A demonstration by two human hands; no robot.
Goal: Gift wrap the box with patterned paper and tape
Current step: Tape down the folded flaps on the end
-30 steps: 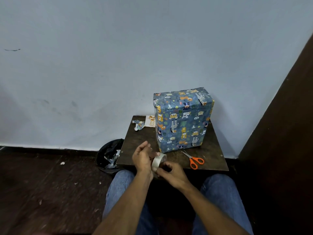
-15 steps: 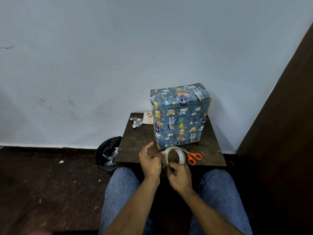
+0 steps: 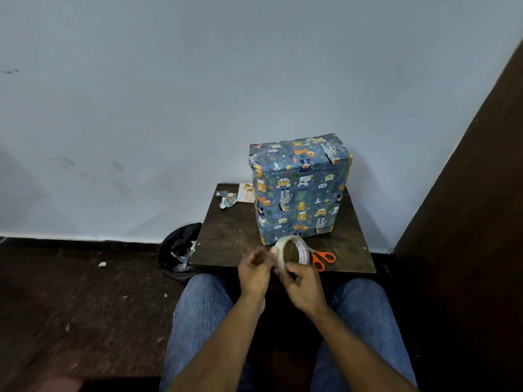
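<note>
Dark table (image 3: 226, 239): box (image 3: 300, 190) wrapped, blue animal-print paper.

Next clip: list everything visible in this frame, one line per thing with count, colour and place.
wrapped box: 1, blue animal-print paper, upright at the table's back
table: 1, dark brown, against the wall
tape roll: 1, clear, held over the table's front edge
scissors: 1, orange handles, table front right
paper scrap: 1, blue print, table back left
card: 1, pale, beside the scrap
bin bag: 1, black, floor left of table
legs: 2, blue jeans
left hand: fingering the roll
right hand: gripping the roll
</note>
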